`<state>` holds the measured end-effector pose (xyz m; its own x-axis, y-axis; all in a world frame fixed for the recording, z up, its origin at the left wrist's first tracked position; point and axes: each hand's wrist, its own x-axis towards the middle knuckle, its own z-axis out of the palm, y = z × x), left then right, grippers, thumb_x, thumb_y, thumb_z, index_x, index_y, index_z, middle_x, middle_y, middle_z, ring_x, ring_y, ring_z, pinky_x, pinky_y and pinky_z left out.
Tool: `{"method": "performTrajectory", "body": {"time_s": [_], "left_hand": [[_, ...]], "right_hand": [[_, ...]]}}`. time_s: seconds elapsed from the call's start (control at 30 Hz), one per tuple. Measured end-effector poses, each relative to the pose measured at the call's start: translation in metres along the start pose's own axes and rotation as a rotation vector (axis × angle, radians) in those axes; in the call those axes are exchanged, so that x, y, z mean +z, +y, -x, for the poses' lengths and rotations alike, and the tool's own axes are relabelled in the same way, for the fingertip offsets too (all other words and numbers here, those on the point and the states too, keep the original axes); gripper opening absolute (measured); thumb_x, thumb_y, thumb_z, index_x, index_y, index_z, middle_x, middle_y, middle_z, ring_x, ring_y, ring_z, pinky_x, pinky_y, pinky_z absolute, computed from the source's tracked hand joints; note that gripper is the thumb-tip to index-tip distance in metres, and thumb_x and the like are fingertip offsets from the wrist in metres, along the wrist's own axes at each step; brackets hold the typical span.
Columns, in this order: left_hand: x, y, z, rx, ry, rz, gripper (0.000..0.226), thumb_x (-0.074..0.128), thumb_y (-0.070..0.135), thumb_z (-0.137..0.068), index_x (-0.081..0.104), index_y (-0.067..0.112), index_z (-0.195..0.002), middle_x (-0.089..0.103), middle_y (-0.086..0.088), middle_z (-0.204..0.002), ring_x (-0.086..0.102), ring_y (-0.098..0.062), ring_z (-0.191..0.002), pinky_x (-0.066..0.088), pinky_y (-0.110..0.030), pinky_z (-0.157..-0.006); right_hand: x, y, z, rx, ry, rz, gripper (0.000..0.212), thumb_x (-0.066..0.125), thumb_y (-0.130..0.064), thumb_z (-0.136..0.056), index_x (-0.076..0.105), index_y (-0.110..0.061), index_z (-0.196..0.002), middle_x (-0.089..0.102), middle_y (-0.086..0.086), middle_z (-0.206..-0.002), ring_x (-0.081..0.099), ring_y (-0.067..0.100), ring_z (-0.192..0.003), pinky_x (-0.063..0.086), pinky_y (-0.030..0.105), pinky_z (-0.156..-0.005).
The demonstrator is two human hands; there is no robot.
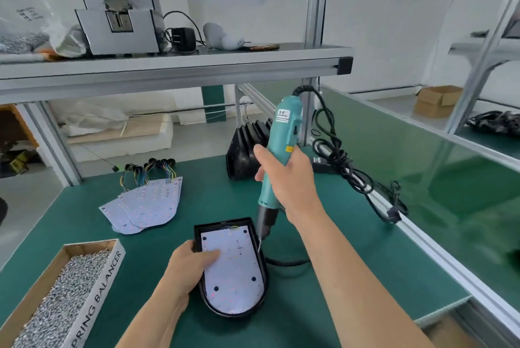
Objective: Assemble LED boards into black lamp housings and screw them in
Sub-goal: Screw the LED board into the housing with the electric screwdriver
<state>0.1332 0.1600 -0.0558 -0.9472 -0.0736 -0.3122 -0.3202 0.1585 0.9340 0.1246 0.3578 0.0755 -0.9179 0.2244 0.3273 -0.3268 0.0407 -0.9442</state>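
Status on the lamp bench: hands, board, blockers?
Left hand pressing white LED board into black lamp housing. Right hand gripping teal electric screwdriver, bit near housing's right rim. Black cable right of housing, clear of bit.

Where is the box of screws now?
Head view, bottom left: the box of screws lies on the green bench, left of the left hand.

Matt green mat [146, 238] — smooth; glossy black plastic housing [260, 260]; teal plastic screwdriver [277, 156]; shiny metal screws [60, 291] in a cardboard box [109, 266].
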Motion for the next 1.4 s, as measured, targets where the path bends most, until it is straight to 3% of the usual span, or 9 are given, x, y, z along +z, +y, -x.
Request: {"method": "performTrajectory", "body": {"time_s": [0.17,0.33,0.53,0.77,0.9,1.0,1.17,1.3,1.4], "left_hand": [[0.000,-0.001,-0.002,0.005,0.007,0.014,0.016,0.071,-0.001,-0.085,0.070,0.002,-0.100,0.078,-0.012,-0.088,0.074,-0.035,-0.082,0.059,-0.045,-0.078],[-0.001,-0.002,0.000,0.013,0.017,0.031,0.011,0.072,0.002,-0.085,0.069,0.002,-0.096,0.077,-0.012,-0.085,0.074,-0.035,-0.081,0.059,-0.041,-0.070],[0.000,-0.002,-0.001,0.008,0.015,0.054,0.017,0.071,-0.001,-0.084,0.070,0.003,-0.100,0.078,-0.011,-0.090,0.074,-0.035,-0.086,0.059,-0.047,-0.082],[0.000,-0.003,-0.003,-0.005,0.004,0.110,0.021,0.069,-0.003,-0.086,0.067,0.000,-0.107,0.076,-0.016,-0.099,0.073,-0.036,-0.092,0.057,-0.049,-0.087],[-0.003,-0.003,-0.005,-0.007,0.023,0.166,0.015,0.065,-0.001,-0.090,0.069,0.003,-0.103,0.078,-0.011,-0.092,0.073,-0.032,-0.087,0.057,-0.041,-0.077],[-0.006,-0.002,-0.008,-0.023,0.079,0.255,0.011,0.062,0.003,-0.093,0.068,0.006,-0.101,0.078,-0.009,-0.089,0.072,-0.030,-0.084,0.054,-0.036,-0.070],[-0.009,0.000,-0.008,-0.045,0.131,0.414,0.011,0.058,0.008,-0.095,0.067,0.010,-0.102,0.076,-0.010,-0.093,0.070,-0.030,-0.084,0.054,-0.038,-0.072],[-0.017,-0.001,-0.003,-0.058,0.127,0.549,0.016,0.059,0.014,-0.096,0.068,0.011,-0.108,0.078,-0.006,-0.096,0.071,-0.028,-0.088,0.054,-0.039,-0.072],[-0.026,-0.006,0.002,-0.116,0.143,0.663,0.033,0.061,0.020,-0.095,0.064,0.008,-0.125,0.071,-0.011,-0.118,0.067,-0.034,-0.107,0.053,-0.044,-0.083]], "right_hand": [[0.013,-0.030,0.031,-0.154,-0.290,0.141,0.026,0.069,-0.031,-0.091,0.055,-0.011,-0.083,0.062,0.005,-0.065,0.061,0.007,-0.057,0.049,0.020,-0.060],[0.028,-0.053,0.038,-0.473,-0.320,0.358,0.031,0.072,-0.036,-0.090,0.043,-0.034,-0.081,0.046,-0.017,-0.057,0.049,0.006,-0.057,0.040,0.023,-0.057],[-0.011,-0.009,0.017,-0.121,-0.075,0.298,0.024,0.072,-0.043,-0.088,0.058,-0.023,-0.089,0.068,-0.004,-0.075,0.070,0.023,-0.073,0.058,0.045,-0.074],[-0.099,0.074,-0.031,0.293,0.267,0.461,0.043,0.066,-0.052,-0.088,0.051,-0.017,-0.108,0.073,0.007,-0.084,0.063,0.001,-0.049,0.043,0.025,-0.051],[-0.137,0.107,-0.046,0.499,0.273,0.476,0.046,0.069,-0.038,-0.088,0.049,-0.010,-0.118,0.074,0.010,-0.083,0.066,0.017,-0.070,0.051,0.033,-0.065],[-0.148,0.124,-0.047,0.544,0.244,0.600,0.046,0.071,-0.036,-0.087,0.044,-0.009,-0.112,0.060,0.012,-0.100,0.059,0.027,-0.084,0.052,0.040,-0.076],[-0.145,0.133,-0.049,0.517,0.225,0.868,0.044,0.072,-0.038,-0.083,0.045,-0.009,-0.103,0.054,0.009,-0.095,0.052,0.021,-0.070,0.040,0.033,-0.057],[-0.136,0.134,-0.049,0.406,0.249,1.054,0.071,0.069,-0.055,-0.085,0.044,-0.006,-0.130,0.044,0.011,-0.126,0.047,0.032,-0.117,0.044,0.039,-0.074],[-0.138,0.135,-0.049,0.395,0.288,1.076,0.071,0.066,-0.053,-0.088,0.045,-0.003,-0.134,0.043,0.014,-0.129,0.042,0.035,-0.123,0.048,0.046,-0.084]]}}
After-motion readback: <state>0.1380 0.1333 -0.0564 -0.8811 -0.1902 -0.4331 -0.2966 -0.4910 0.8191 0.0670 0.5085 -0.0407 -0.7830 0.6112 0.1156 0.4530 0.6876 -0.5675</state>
